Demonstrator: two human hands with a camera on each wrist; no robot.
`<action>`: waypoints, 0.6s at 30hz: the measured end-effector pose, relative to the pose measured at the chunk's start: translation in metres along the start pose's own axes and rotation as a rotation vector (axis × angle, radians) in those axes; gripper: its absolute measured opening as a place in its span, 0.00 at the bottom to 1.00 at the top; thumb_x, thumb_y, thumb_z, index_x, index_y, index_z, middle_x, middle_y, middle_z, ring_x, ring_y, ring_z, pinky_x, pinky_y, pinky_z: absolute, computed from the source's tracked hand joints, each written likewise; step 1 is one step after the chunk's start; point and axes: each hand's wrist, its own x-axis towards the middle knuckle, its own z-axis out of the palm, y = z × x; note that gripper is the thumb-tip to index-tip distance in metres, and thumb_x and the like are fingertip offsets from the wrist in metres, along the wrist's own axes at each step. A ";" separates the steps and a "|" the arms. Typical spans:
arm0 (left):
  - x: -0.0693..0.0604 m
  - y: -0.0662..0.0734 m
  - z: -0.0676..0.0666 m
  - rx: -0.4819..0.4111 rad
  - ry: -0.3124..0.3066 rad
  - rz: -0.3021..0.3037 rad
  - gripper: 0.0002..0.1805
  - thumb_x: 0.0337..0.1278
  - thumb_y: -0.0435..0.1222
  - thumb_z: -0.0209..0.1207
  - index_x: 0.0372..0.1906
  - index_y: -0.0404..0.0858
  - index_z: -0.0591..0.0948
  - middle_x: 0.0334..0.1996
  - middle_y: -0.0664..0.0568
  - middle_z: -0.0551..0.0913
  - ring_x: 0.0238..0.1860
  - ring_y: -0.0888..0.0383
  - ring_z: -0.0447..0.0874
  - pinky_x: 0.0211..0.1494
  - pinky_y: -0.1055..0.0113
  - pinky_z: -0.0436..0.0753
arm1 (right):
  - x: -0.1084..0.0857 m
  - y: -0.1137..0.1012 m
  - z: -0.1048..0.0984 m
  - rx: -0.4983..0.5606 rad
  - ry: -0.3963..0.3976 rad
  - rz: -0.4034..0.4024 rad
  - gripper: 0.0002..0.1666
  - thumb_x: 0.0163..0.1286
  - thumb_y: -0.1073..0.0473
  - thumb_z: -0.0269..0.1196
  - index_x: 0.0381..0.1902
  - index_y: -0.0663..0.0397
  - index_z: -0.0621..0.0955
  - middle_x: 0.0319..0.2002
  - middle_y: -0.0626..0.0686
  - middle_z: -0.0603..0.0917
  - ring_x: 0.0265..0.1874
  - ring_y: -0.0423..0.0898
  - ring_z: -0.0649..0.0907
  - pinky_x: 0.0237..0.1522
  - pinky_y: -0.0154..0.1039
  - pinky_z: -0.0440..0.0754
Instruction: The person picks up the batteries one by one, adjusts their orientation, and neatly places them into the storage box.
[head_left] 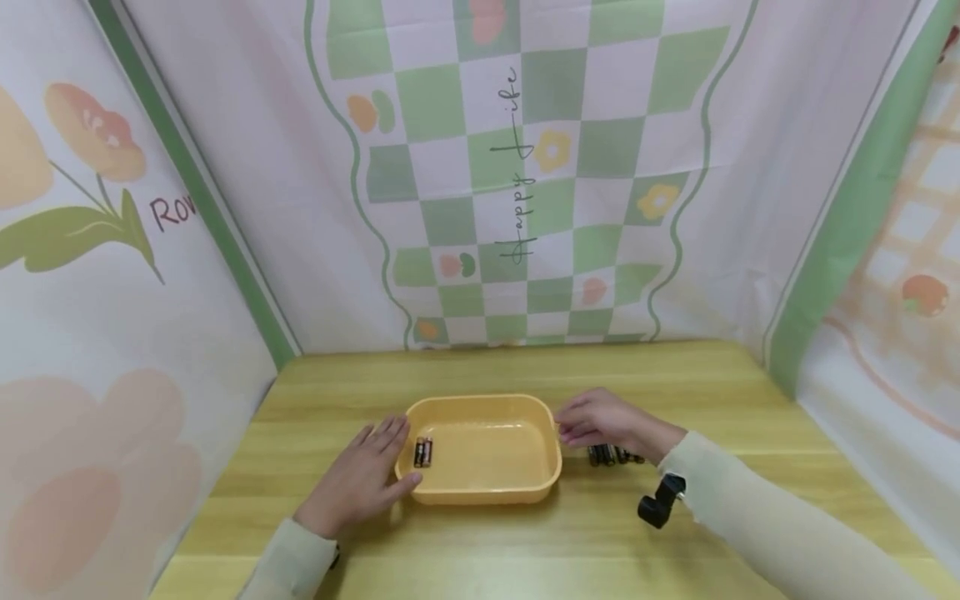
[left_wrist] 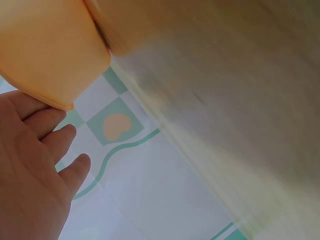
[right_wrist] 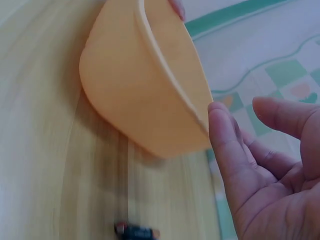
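Note:
A shallow yellow plastic basin (head_left: 487, 493) with rounded corners sits on the table. Two small batteries (head_left: 423, 452) lie side by side inside it, by its left end. My left hand (head_left: 358, 479) rests on the basin's left rim with its fingers extended; the left wrist view shows fingertips (left_wrist: 52, 120) against the rim. My right hand (head_left: 606, 419) is at the right rim. In the right wrist view its thumb stands apart from the fingers (right_wrist: 225, 130), with nothing visible between them. Several dark batteries (head_left: 603, 455) lie on the table beneath the right hand, partly hidden by it.
The wooden table (head_left: 360, 379) has a light grain. Printed fabric walls (head_left: 247, 183) enclose it at the back and both sides. A black wrist device (head_left: 660, 502) hangs below the right sleeve.

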 end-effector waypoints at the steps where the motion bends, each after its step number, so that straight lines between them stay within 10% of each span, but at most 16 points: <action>1: 0.000 0.000 0.000 -0.004 0.000 0.000 0.45 0.69 0.63 0.40 0.73 0.31 0.58 0.73 0.41 0.56 0.73 0.46 0.53 0.73 0.47 0.53 | -0.001 0.001 -0.004 0.003 0.013 -0.002 0.22 0.71 0.64 0.59 0.53 0.82 0.74 0.37 0.65 0.84 0.35 0.51 0.87 0.45 0.47 0.84; 18: -0.001 -0.001 0.004 0.004 0.011 -0.003 0.45 0.69 0.63 0.40 0.73 0.31 0.57 0.73 0.41 0.55 0.73 0.46 0.53 0.74 0.48 0.52 | -0.017 0.022 -0.051 0.021 0.140 -0.029 0.20 0.72 0.65 0.58 0.53 0.81 0.73 0.35 0.58 0.84 0.39 0.56 0.86 0.47 0.49 0.83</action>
